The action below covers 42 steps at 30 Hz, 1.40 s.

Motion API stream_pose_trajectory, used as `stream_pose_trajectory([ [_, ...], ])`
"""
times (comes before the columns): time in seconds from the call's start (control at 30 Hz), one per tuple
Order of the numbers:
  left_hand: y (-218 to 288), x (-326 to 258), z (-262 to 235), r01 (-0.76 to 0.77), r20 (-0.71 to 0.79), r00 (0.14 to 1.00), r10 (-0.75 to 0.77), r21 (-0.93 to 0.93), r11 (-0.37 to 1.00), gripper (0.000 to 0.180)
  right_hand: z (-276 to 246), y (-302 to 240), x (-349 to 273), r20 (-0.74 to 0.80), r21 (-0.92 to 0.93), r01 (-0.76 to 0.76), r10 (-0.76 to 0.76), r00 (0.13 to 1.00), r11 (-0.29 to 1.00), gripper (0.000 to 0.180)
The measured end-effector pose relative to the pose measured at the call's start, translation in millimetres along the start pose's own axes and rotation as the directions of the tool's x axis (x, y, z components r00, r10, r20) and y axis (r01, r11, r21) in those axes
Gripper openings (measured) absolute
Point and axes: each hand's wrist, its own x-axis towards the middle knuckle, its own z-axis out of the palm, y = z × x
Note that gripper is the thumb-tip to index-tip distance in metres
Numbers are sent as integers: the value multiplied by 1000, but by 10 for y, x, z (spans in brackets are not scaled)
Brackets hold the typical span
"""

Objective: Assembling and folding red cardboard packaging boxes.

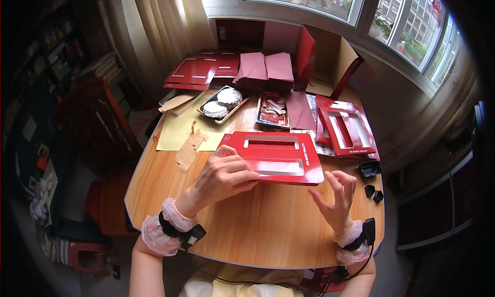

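1. My left hand (227, 174) sits in the middle of the frame, fingers curled over the near left edge of a red cardboard box panel (276, 157); it is grasping that panel.
2. The red panel lies flat on the wooden table (258, 230), just above centre, with two long rectangular window cut-outs across it.
3. My right hand (337, 194) is at centre right, palm turned inward and fingers spread. It is released, holding nothing, and sits just below the panel's right corner without touching it.
4. Right of that hand, near the table's right edge, lie a few small black pieces (372, 181).
5. Further right and up sits another red windowed panel (345, 129), tilted.
6. In the upper middle of the frame are stacks of pink folded sheets (265, 69), and below them a tray of small red packets (272, 111).
7. Left of that, a tray holds two silver foil rounds (221, 103).
8. A pale yellow sheet (178, 129) lies in the left part of the table, with tan cardboard scraps (190, 150) on it.
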Motion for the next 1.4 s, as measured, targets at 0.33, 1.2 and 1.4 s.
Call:
stream_pose_trajectory([
  [0.33, 234, -4, 211, -46, 29, 998, 47, -45, 998, 12, 40, -232, -2, 204, -34, 307, -294, 934, 951, 32],
  [1.2, 251, 38, 216, -151, 104, 984, 142, 87, 985, 27, 22, -241, -1, 227, 5, 346, -338, 913, 938, 39],
  [1.4, 156, 27, 158, -85, -30, 996, 85, 2, 996, 20, -67, -197, 18, 93, -63, 237, -231, 969, 970, 55],
])
